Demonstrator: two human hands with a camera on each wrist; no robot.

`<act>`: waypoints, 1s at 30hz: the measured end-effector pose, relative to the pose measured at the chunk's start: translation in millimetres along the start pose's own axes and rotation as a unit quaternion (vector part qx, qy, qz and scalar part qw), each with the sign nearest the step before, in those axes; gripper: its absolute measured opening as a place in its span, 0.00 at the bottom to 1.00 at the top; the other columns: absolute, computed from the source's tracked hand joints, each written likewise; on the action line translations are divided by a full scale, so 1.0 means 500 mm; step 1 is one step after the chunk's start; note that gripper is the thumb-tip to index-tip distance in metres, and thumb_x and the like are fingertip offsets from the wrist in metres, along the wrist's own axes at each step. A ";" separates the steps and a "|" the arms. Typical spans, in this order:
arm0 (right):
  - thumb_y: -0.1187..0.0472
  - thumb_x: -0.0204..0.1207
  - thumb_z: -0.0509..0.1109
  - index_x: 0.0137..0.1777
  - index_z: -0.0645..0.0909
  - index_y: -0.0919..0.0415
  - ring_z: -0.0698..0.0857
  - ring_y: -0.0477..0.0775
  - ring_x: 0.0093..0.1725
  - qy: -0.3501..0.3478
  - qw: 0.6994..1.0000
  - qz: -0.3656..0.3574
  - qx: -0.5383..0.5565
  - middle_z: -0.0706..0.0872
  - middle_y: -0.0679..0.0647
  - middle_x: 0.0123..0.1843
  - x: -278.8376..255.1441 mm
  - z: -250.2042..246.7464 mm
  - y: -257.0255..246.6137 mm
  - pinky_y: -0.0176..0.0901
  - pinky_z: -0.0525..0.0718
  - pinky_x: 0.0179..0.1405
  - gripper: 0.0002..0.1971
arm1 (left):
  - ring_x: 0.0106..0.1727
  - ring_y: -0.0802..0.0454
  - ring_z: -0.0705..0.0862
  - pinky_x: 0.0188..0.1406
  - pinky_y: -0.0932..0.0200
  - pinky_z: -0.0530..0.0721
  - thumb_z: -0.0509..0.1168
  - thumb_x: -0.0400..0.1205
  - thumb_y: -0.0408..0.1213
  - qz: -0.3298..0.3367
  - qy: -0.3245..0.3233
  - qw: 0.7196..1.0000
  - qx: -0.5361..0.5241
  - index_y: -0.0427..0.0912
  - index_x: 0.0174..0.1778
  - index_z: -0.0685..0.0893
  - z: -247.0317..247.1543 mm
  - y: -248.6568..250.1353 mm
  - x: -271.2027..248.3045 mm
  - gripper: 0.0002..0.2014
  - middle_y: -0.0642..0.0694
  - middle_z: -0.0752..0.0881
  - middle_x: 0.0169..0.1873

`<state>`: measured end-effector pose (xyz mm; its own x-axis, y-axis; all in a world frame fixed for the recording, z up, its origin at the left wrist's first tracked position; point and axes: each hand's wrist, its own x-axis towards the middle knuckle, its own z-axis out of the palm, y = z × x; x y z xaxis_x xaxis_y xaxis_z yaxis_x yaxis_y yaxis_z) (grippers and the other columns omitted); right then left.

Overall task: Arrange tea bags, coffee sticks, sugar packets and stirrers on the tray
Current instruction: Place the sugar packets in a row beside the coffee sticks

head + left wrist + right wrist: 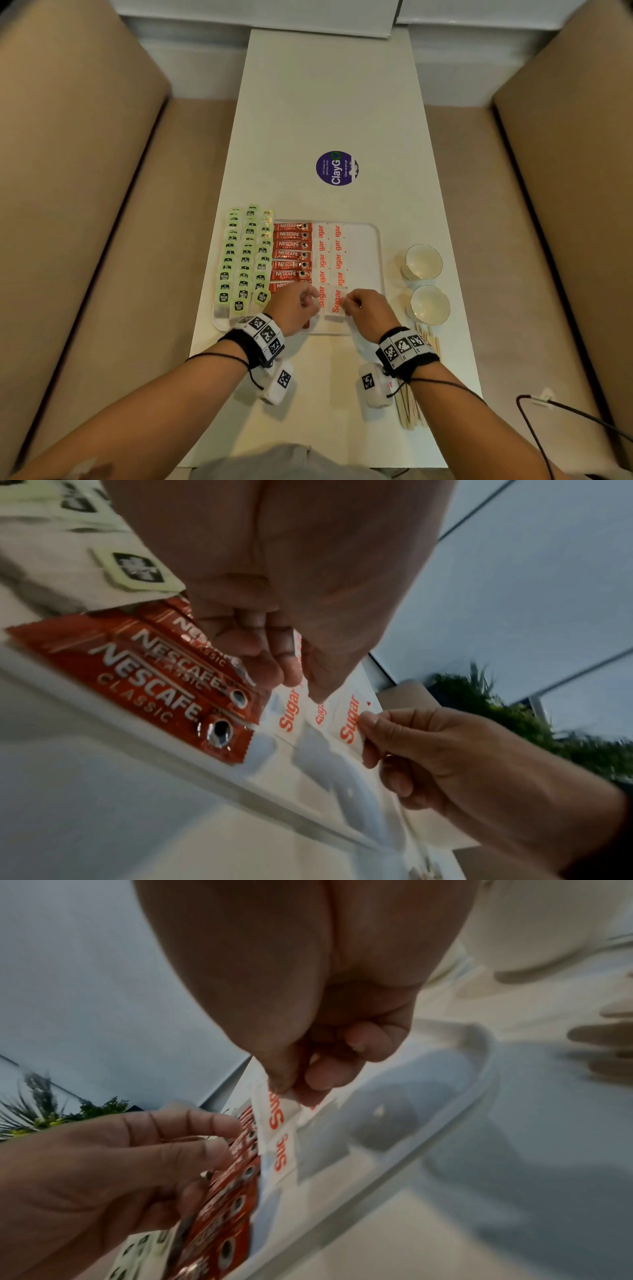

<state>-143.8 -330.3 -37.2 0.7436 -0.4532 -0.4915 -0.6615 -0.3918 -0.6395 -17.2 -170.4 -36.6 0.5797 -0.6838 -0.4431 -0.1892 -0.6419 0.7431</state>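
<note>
A clear tray (pixel 371 240) holds rows of green-tagged tea bags (pixel 243 260) on its left, red coffee sticks (pixel 291 255) in the middle and white sugar packets (pixel 330 257) beside them. Both hands work at the near end of the sugar rows. My left hand (pixel 313 298) pinches the edge of a sugar packet (pixel 298 647) between thumb and fingers, just right of the nearest coffee sticks (pixel 164 685). My right hand (pixel 346 301) pinches another sugar packet (pixel 274 1112) by its side edge, low over the tray. Wooden stirrers (pixel 411 407) lie on the table by my right wrist.
Two white gold-rimmed cups (pixel 424 262) (pixel 430 304) stand right of the tray. A purple round sticker (pixel 337 168) sits mid-table. Beige bench seats flank the narrow white table (pixel 329 102). A black cable (pixel 534 411) trails at the right. The tray's right strip (pixel 363 260) is bare.
</note>
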 end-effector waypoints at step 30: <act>0.48 0.81 0.70 0.33 0.85 0.60 0.89 0.57 0.35 -0.008 0.994 0.072 -0.083 0.90 0.53 0.32 0.055 -0.007 0.007 0.52 0.89 0.38 0.19 | 0.63 0.44 0.83 0.61 0.49 0.84 0.76 0.76 0.49 0.044 -0.035 0.945 0.324 0.51 0.78 0.73 0.007 0.015 0.061 0.34 0.48 0.78 0.70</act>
<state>-125.9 -346.7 -51.0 0.6404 -0.5024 -0.5809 -0.7673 -0.4509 -0.4560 -3.8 -197.1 -46.6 0.4894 -0.7516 -0.4423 -0.6925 -0.6432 0.3267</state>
